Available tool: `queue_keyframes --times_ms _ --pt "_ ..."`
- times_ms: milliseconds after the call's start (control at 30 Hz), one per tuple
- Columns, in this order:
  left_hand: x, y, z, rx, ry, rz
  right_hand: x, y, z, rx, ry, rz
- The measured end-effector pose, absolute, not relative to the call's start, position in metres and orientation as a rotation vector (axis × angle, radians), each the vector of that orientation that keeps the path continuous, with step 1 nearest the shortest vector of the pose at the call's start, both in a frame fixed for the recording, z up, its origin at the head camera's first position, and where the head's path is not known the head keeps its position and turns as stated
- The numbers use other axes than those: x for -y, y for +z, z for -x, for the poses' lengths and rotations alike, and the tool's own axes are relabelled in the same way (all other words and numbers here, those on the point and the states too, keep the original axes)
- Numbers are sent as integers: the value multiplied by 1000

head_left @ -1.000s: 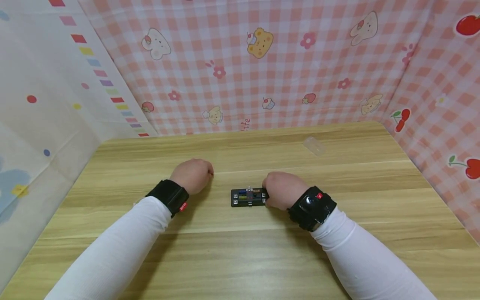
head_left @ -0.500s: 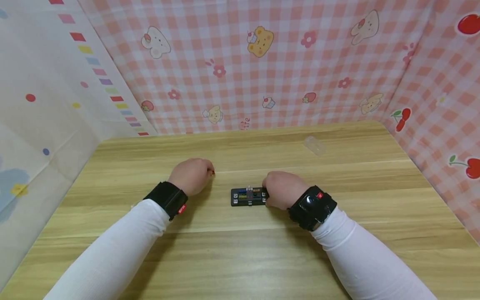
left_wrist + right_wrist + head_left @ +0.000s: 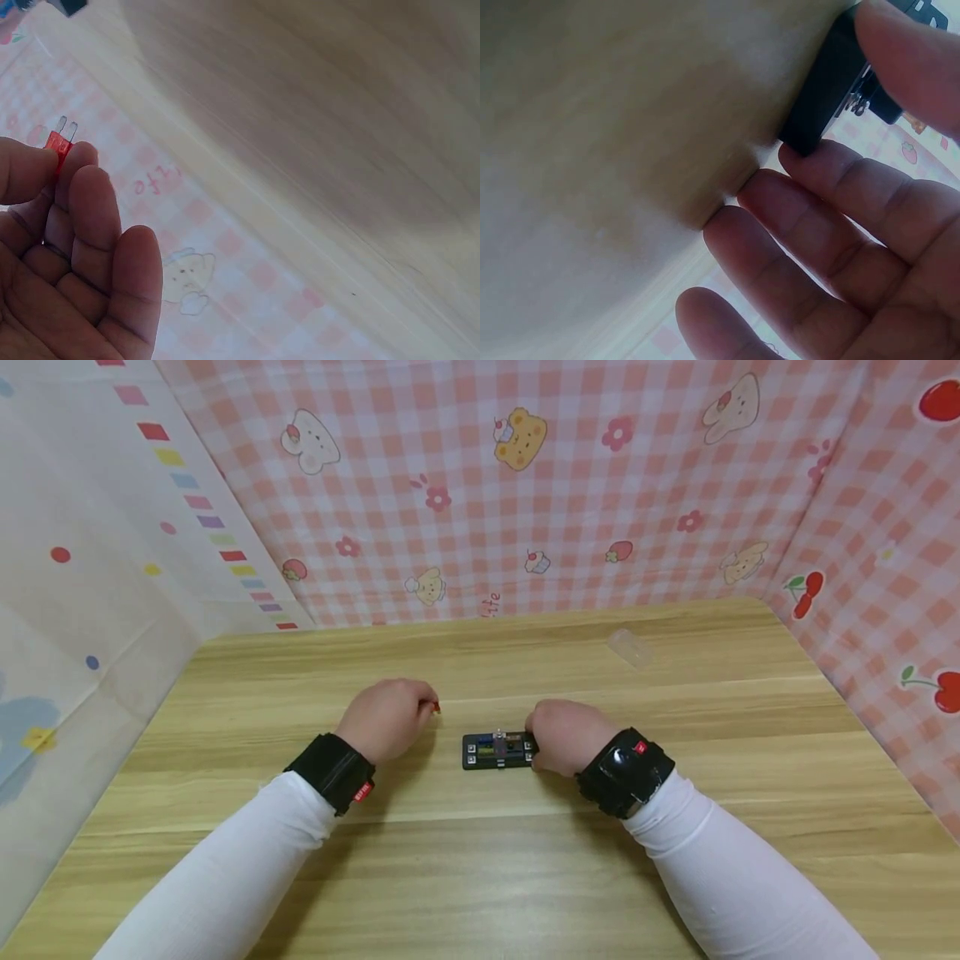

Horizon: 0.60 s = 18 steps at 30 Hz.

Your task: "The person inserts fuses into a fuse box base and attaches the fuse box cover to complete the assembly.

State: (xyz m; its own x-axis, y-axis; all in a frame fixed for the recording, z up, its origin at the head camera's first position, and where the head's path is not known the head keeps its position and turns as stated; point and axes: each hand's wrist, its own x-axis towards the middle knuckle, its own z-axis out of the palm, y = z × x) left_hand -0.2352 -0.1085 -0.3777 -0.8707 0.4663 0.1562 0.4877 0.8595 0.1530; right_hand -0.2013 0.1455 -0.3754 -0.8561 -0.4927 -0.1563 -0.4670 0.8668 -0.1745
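My left hand (image 3: 386,720) pinches a small red blade fuse (image 3: 58,144) between thumb and forefinger, its two metal prongs pointing away from the fingertips in the left wrist view. The other fingers of that hand are loosely bent. To its right, a black rectangular fuse block (image 3: 487,752) lies on the table, with blue, yellow and brown pieces in its middle and silvery squares near its ends. My right hand (image 3: 572,739) grips the block's right end, thumb on top and forefinger at its edge. Its other fingertips rest close to the tabletop (image 3: 630,150).
A clear plastic piece (image 3: 630,648) lies farther back on the wooden table (image 3: 480,877), right of centre. Pink checked cloth (image 3: 480,527) hangs behind the table and along the right side. White cloth (image 3: 97,610) with coloured dots hangs on the left.
My left hand has shifted slightly right, and the red fuse has come into sight at its fingertips. The right hand and the fuse block have stayed in place.
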Motion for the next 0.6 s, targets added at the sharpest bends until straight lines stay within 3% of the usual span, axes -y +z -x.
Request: queue_keyframes --times_ms 600 --pt "78 -362 202 2887 -506 884 -146 -376 201 -2840 -205 740"
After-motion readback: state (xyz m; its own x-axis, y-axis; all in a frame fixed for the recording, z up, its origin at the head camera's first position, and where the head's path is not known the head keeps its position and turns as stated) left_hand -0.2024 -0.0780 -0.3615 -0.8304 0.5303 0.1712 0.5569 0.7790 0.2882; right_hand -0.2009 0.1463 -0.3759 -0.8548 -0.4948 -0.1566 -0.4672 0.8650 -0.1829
